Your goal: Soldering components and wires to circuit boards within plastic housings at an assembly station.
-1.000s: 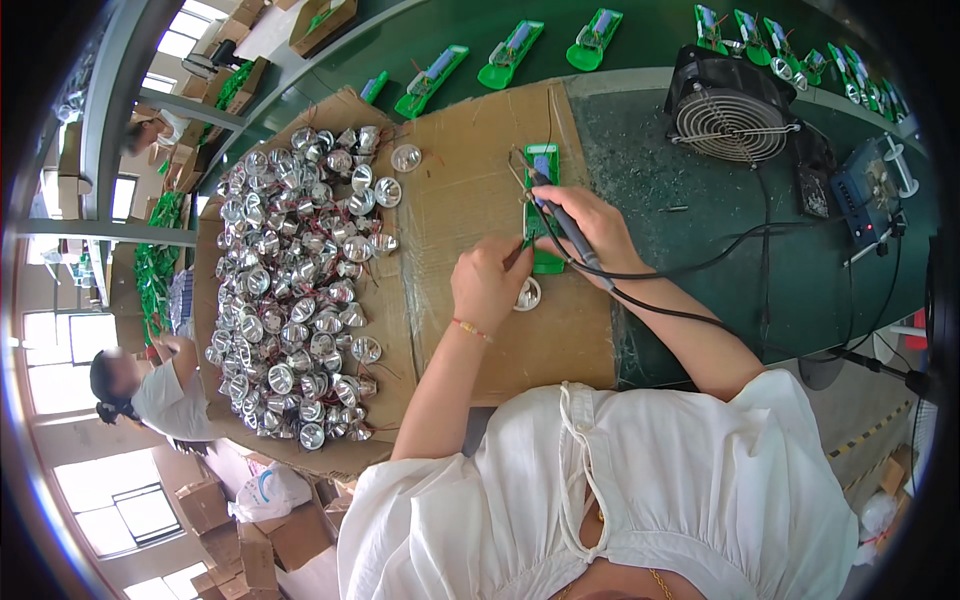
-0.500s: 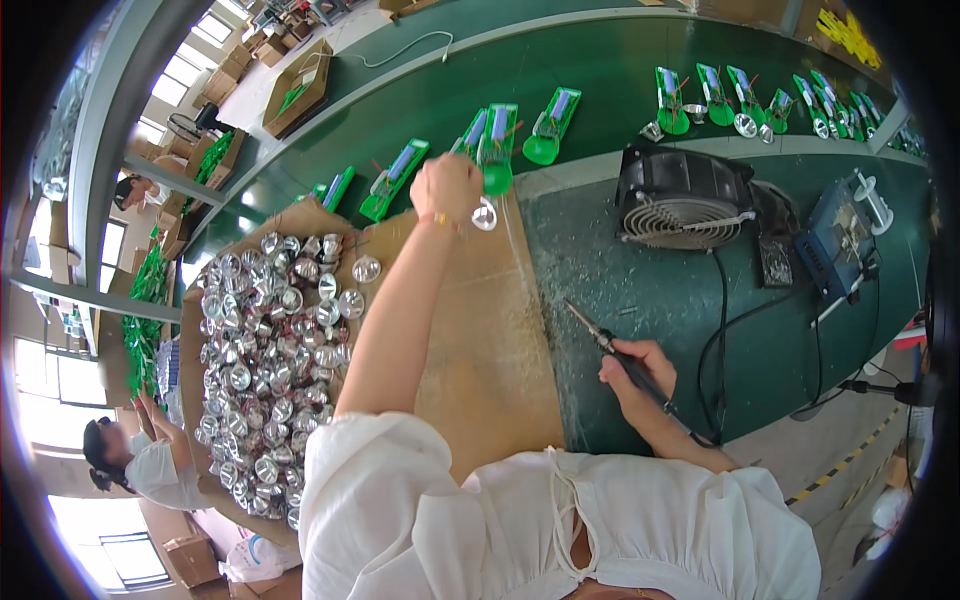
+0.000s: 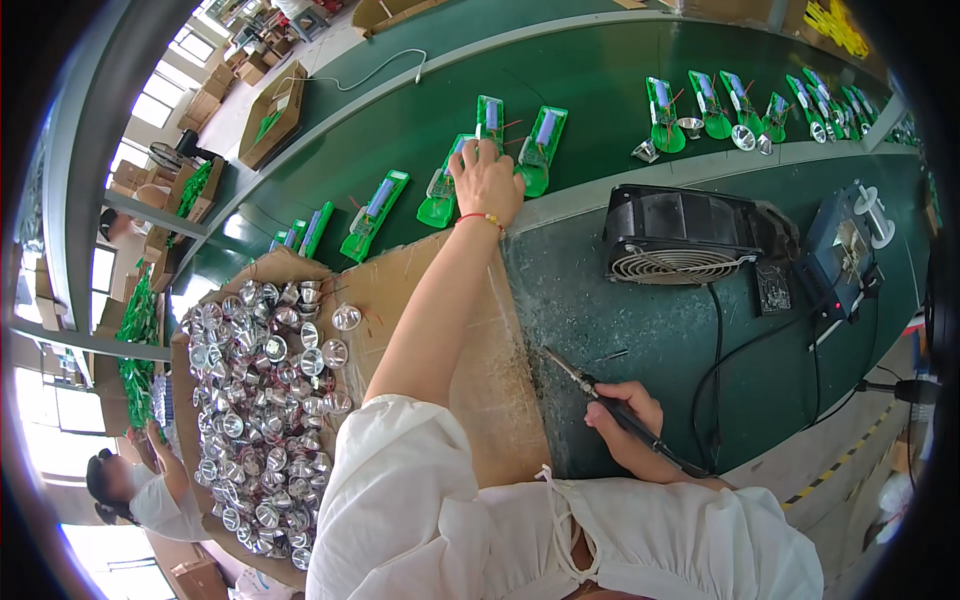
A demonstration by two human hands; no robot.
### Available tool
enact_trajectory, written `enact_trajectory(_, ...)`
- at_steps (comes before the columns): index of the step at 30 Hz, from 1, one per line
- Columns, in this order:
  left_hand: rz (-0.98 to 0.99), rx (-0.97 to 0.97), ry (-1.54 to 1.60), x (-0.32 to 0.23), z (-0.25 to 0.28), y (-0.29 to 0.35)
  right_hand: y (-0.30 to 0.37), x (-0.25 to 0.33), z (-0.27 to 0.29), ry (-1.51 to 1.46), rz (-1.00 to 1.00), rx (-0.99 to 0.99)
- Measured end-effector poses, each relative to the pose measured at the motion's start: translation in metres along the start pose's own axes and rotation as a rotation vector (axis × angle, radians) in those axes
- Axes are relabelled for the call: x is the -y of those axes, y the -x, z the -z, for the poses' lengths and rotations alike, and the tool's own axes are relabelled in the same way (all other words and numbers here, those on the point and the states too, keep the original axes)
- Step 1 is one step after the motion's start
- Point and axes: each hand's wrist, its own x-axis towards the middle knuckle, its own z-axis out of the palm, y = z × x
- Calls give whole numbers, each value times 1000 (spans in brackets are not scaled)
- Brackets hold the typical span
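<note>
My left hand (image 3: 487, 188) reaches over the far belt with bent fingers on a green plastic housing (image 3: 490, 112). The hand covers the housing's lower part; a blue cylinder and a red wire show beyond the fingers. Close on either side lie two similar green housings, one on the left (image 3: 437, 200) and one on the right (image 3: 543, 145). Nearer my body, my right hand (image 3: 628, 425) is wrapped around the black handle of a soldering iron (image 3: 568, 369). Its metal tip points up and left above the bench.
Many silvery reflector cups (image 3: 260, 420) fill a cardboard tray at left. A black fan (image 3: 675, 235) stands right of centre, beside a blue soldering station (image 3: 840, 250) with a solder spool (image 3: 874, 215). A cable (image 3: 718, 370) loops across the bench. Another person (image 3: 160, 490) works at far left.
My left hand has moved right, and the housing under it has shifted farther away. The reflector cup beside that hand is out of sight. My right hand still holds the soldering iron; the view has shifted slightly.
</note>
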Motion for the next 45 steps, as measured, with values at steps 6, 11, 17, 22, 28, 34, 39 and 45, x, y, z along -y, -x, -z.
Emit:
enact_trajectory(6,66,41,152,5,62,84,0,5,-3,-53,-144,-15)
enact_trajectory(11,152,16,167,-3,122,215,4,1,-3,24,-81,-50)
enact_trajectory(17,304,-27,254,22,166,259,4,-5,-3,19,4,-66)
enact_trajectory(22,370,-122,21,122,116,221,10,4,-5,6,31,-83)
enact_trajectory(28,304,-230,86,134,98,219,30,24,-3,24,26,-19)
enact_trajectory(34,857,0,1246,37,143,255,30,35,-6,132,173,118)
enact_trajectory(39,853,238,1081,-13,174,299,22,44,-23,348,329,220)
enact_trajectory(45,680,224,891,-19,160,292,28,22,-37,196,171,114)
